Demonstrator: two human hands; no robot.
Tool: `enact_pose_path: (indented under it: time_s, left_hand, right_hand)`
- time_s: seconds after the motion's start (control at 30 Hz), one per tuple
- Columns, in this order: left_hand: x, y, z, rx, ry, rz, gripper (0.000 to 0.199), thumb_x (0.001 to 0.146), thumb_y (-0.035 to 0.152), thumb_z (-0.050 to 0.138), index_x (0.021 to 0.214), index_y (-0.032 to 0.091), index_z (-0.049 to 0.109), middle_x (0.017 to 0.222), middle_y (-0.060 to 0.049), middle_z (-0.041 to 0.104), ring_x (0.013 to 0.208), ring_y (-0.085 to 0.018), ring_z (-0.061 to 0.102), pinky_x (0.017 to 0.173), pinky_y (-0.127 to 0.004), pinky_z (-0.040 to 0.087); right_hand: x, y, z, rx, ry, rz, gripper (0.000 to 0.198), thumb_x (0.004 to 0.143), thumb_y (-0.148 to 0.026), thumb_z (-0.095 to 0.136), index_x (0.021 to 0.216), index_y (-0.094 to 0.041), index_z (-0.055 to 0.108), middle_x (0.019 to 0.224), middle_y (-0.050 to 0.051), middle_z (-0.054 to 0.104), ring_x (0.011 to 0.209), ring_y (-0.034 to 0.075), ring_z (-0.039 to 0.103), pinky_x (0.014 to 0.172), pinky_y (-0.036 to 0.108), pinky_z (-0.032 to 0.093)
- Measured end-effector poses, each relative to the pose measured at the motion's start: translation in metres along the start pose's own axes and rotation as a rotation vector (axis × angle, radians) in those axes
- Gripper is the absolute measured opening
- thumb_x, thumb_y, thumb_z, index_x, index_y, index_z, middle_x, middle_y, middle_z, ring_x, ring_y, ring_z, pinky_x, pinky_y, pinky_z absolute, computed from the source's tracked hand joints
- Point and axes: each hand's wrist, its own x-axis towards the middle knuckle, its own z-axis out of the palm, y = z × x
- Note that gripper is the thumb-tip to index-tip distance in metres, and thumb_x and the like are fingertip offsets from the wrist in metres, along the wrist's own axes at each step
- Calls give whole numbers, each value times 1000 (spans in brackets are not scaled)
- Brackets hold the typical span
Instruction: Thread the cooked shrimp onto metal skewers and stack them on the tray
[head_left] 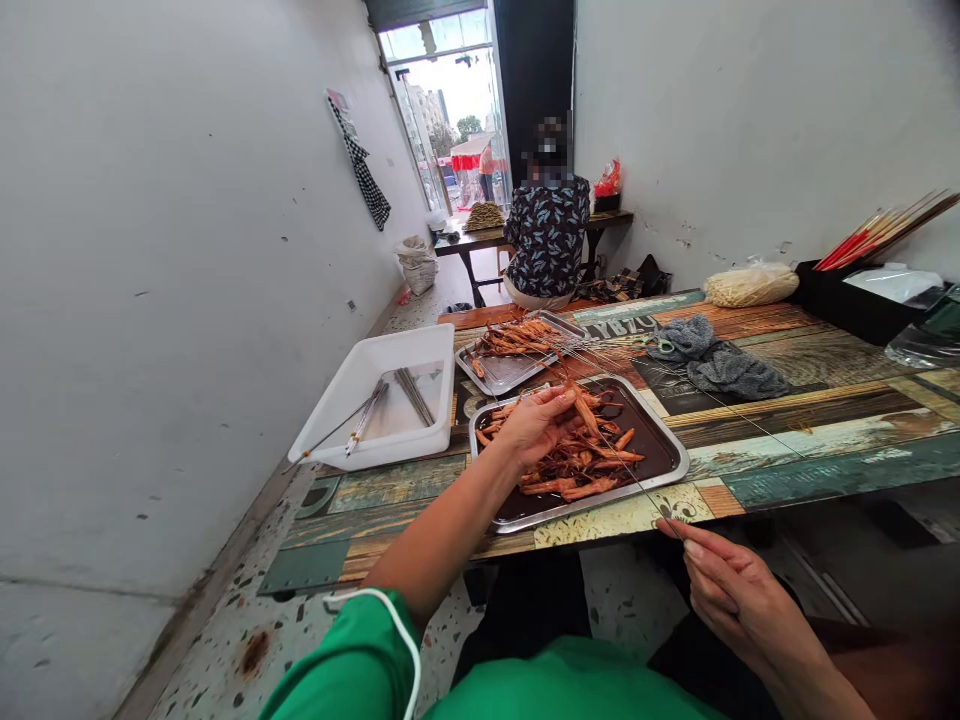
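Our left hand's [541, 428] fingers pinch an orange-brown piece [585, 410] just above the near tray [682, 462]. Our right hand [731, 580], thumb and fingers pressed together, pinches the lower end of a thin skewer [637, 482] beyond the worktop's [832, 450] front edge. The skewer slants up to the piece; we cannot tell whether its tip is inside or only touching.

The left fingers sit close to that tip, so a sudden push or a tip coming out sideways could prick them. The piece looks wet and soft; we judge that a loose pinch could let it slip into the dark sauce [656, 425], and a hard thrust could tear it. Held so far from its tip, the skewer may bend.

The near tray's raised rim runs beneath the skewer, and its front side stands near the worktop's edge, so a forearm knocking it could spill sauce. Close behind, the far tray [491, 380] holds more pieces, with skewers reaching out to the right. The white tub [341, 395] hems in the left side. To the right, we have the most sideways room, up to the grey cloths [697, 345] and one long skewer lying slantwise. Below the front edge, our right hand has room to draw back.
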Motion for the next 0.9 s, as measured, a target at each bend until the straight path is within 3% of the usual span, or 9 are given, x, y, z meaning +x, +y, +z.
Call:
enact_pose_path:
  time_s: [0.27, 0.4, 0.53, 0.6, 0.67, 0.77, 0.9]
  left_hand:
    - [-1, -1, 3, -14, 12, -11, 13, 81, 6, 52, 79, 6, 64, 82, -9, 70, 76, -14, 67, 74, -26, 53]
    - [-1, -4, 3, 2, 57, -27, 11, 81, 6, 53, 77, 7, 64, 81, -10, 70, 74, -15, 67, 79, -31, 52]
    - [-1, -7, 2, 9, 75, -18, 11, 81, 5, 53, 75, 7, 62, 78, -9, 69, 73, -15, 67, 81, -32, 52]
    - [-2, -8, 3, 7, 77, -10, 14, 82, 4, 50, 75, 7, 61, 76, -9, 69, 72, -14, 67, 78, -30, 53]
    - [-2, -8, 4, 11, 75, -12, 16, 83, 4, 48, 76, 6, 61, 76, -9, 69, 72, -15, 67, 74, -28, 53]
    - [-2, -9, 4, 26, 65, -13, 14, 83, 4, 48, 76, 7, 61, 78, -9, 69, 74, -15, 68, 76, -29, 54]
    - [-2, -10, 3, 48, 49, -3, 11, 81, 6, 54, 73, 8, 61, 78, -10, 70, 78, -17, 68, 83, -35, 52]
  right_hand:
    - [-8, 10, -5, -271, 119, -121, 47, 79, -41, 63, 119, -15, 62, 52, -9, 18, 43, 4, 17, 39, 19, 12]
    - [-10, 13, -7, -441, 181, -217, 49, 78, -42, 63, 118, -14, 63, 51, -7, 29, 44, 5, 26, 38, 20, 18]
    - [-10, 11, -8, -638, 222, -305, 45, 79, -41, 60, 116, -15, 65, 49, -4, 46, 41, 6, 39, 37, 18, 32]
    - [-10, 9, -7, -782, 247, -392, 40, 80, -38, 59, 114, -17, 66, 57, 0, 62, 44, 8, 51, 41, 18, 42]
    - [-9, 6, -5, -924, 249, -511, 34, 81, -33, 58, 110, -19, 68, 77, 4, 73, 58, 13, 64, 54, 19, 52]
    - [-10, 3, -1, -1089, 213, -689, 31, 82, -26, 55, 110, -20, 68, 102, 7, 72, 85, 19, 69, 73, 23, 56]
    - [-12, 2, 2, -1261, 165, -816, 35, 85, -20, 50, 118, -21, 62, 110, 6, 68, 92, 20, 68, 77, 26, 56]
